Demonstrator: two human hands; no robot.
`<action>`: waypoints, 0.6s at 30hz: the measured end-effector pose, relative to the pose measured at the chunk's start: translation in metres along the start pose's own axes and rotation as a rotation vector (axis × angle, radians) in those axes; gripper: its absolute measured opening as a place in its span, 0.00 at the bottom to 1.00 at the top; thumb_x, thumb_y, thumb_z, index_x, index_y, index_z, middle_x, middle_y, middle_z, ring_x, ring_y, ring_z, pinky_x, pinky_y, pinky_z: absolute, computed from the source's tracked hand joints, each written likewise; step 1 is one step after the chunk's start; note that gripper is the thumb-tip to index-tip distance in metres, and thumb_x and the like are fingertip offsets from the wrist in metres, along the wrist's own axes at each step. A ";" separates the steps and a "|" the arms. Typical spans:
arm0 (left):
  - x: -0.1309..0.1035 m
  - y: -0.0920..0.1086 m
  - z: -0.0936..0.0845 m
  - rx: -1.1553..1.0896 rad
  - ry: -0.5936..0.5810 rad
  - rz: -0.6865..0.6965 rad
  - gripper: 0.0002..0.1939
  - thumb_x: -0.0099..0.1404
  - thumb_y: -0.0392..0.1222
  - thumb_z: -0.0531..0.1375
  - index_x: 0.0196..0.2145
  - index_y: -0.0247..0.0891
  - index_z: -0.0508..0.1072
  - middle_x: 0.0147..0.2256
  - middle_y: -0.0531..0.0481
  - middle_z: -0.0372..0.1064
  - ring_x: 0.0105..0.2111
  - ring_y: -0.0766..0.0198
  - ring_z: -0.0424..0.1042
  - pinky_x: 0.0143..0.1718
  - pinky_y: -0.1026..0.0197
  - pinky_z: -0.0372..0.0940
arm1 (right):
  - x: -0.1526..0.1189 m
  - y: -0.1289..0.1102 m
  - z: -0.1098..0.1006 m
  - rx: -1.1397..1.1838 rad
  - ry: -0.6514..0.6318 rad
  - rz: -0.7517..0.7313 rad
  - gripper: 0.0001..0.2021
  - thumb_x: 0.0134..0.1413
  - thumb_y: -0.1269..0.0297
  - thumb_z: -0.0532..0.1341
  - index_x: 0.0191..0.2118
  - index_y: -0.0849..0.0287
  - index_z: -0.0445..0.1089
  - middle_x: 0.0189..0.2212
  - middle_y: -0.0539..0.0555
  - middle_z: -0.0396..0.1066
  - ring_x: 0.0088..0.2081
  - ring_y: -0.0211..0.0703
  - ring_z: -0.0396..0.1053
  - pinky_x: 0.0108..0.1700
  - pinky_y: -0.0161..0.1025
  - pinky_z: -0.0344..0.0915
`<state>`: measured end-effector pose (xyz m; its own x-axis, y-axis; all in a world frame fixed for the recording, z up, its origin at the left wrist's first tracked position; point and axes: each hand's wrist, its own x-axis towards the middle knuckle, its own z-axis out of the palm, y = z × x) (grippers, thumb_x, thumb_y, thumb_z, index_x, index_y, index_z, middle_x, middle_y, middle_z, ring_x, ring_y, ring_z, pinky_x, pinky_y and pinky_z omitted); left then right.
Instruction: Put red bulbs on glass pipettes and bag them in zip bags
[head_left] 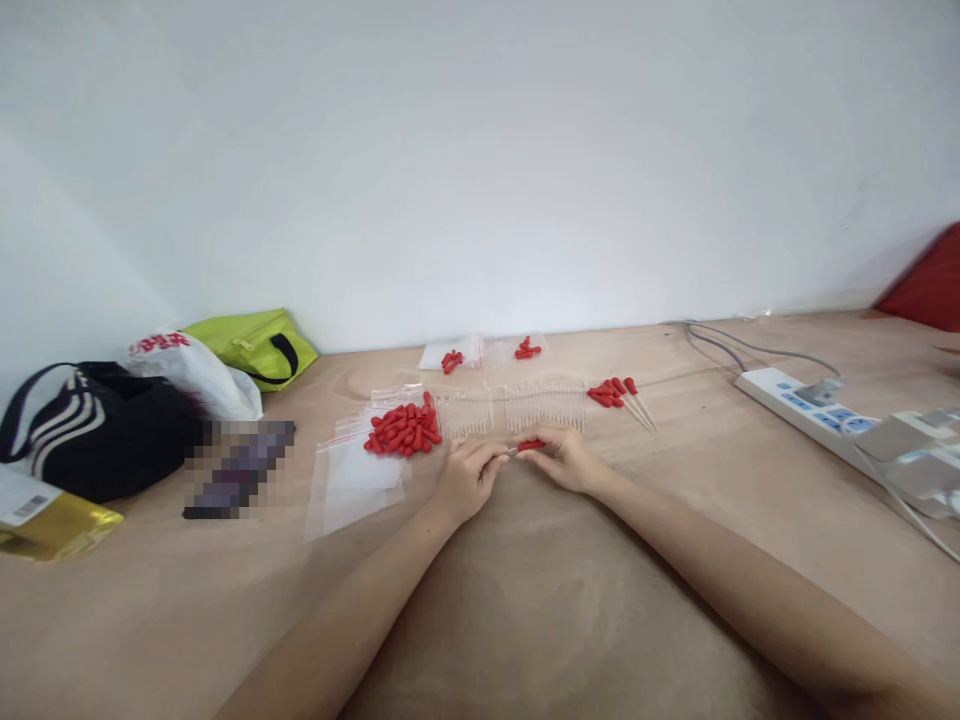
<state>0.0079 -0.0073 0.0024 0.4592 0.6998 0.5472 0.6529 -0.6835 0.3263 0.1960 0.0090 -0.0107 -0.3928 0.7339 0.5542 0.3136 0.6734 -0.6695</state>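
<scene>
Between my two hands is a small dropper, its red rubber bulb (532,445) meeting a pale thin tube (512,452). My right hand (564,456) pinches the bulb, while the fingers of my left hand (471,474) are closed on the tube end. Just beyond my hands, clear thin tubes lie side by side in a left row (463,410) and a right row (546,403). A pile of red rubber bulbs (405,428) rests left of them on clear zip bags (352,480). Several droppers with red bulbs (616,390) lie at the right.
Near the wall are two small bags with red bulbs, left (452,360) and right (527,348). At left lie a black bag (112,430), a white plastic bag (202,375), a green pouch (262,340) and a blurred dark object (240,470). A power strip (810,405) with cables sits right.
</scene>
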 end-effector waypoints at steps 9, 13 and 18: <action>0.000 0.001 -0.002 -0.099 0.018 0.018 0.09 0.63 0.42 0.51 0.35 0.40 0.71 0.34 0.51 0.74 0.33 0.64 0.72 0.37 0.59 0.60 | 0.002 -0.007 0.022 0.632 0.122 0.383 0.15 0.41 0.54 0.63 0.33 0.57 0.63 0.30 0.52 0.71 0.34 0.38 0.69 0.41 0.40 0.65; 0.001 0.000 -0.004 -0.039 0.033 -0.046 0.08 0.61 0.43 0.55 0.36 0.40 0.71 0.32 0.51 0.74 0.34 0.62 0.71 0.39 0.57 0.60 | 0.009 0.004 0.000 0.432 0.245 0.393 0.20 0.46 0.51 0.57 0.42 0.58 0.63 0.25 0.50 0.69 0.28 0.38 0.67 0.34 0.38 0.64; 0.001 -0.006 -0.002 0.135 0.024 -0.181 0.06 0.58 0.41 0.57 0.34 0.40 0.72 0.35 0.49 0.72 0.39 0.57 0.67 0.40 0.52 0.58 | 0.017 0.031 -0.068 -0.205 0.385 0.483 0.19 0.51 0.53 0.51 0.40 0.63 0.68 0.23 0.53 0.68 0.26 0.40 0.64 0.29 0.36 0.58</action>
<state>0.0033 -0.0025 0.0025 0.3136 0.8025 0.5076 0.7989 -0.5119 0.3158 0.2577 0.0479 0.0112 0.1599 0.9122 0.3772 0.5505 0.2348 -0.8012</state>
